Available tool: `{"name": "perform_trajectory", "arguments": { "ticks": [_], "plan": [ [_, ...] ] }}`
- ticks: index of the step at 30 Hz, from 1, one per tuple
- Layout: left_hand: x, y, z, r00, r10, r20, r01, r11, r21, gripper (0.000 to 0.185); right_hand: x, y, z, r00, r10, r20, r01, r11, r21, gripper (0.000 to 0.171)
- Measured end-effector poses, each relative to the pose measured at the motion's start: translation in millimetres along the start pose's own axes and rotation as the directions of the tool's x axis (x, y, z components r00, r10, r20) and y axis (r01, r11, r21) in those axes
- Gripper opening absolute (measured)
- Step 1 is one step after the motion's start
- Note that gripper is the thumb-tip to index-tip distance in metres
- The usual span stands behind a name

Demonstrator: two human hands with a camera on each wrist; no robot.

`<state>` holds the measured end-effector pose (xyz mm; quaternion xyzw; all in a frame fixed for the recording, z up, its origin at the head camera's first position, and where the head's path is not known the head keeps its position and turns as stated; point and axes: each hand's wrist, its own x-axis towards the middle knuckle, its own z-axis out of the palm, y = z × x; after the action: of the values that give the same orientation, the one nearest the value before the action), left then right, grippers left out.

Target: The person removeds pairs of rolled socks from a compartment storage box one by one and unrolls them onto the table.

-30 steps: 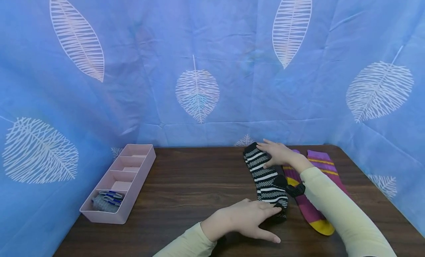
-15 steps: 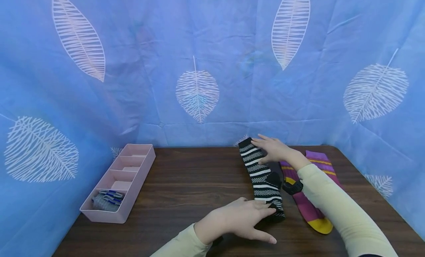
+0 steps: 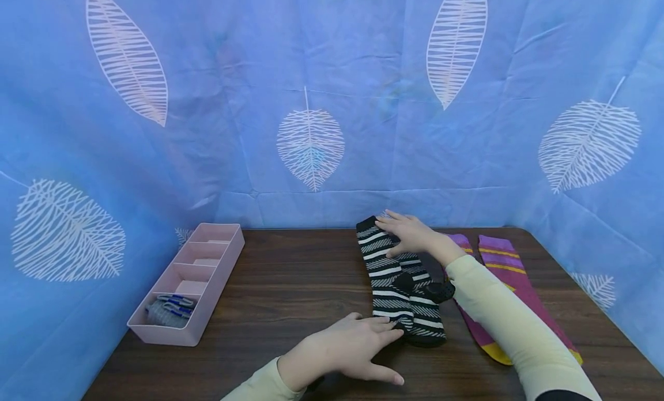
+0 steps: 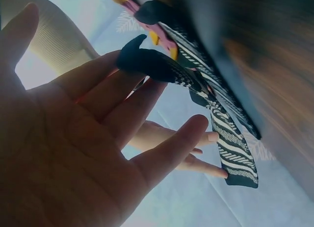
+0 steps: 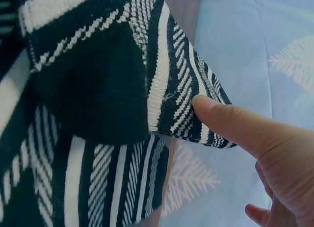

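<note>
Dark wood table (image 3: 290, 286) w/ two black-and-white striped socks (image 3: 386, 274) laid overlapping at centre, toes toward the person. Left hand (image 3: 347, 349), fingers spread flat, presses the toe end to pin it. Right hand (image 3: 410, 234) pinches the upper sock's cuff, aligning it.

Two black socks with white stripes (image 3: 399, 286) lie flat on the brown table (image 3: 290, 297), one partly on top of the other. Some stripes are thick and some are thin. The top sock is slid a little to the left of the bottom one, so both toe ends show side by side at the near end. Each heel is a plain black patch in the middle. The cuff ends point to the far edge of the table and the toe ends point to the near edge.
</note>
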<state>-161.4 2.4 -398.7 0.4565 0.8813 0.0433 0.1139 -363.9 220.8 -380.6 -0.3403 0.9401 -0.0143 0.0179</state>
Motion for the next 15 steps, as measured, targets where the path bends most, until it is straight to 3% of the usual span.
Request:
{"name": "perform_trajectory", "arguments": {
  "ticks": [15],
  "plan": [
    [-11.9,-4.1,2.0,0.992,-0.103,0.073,0.104,0.995,-0.005,0.071,28,-17,21,0.999,-0.004,0.046,0.006,1.0,-0.026,0.089]
  ]
}}
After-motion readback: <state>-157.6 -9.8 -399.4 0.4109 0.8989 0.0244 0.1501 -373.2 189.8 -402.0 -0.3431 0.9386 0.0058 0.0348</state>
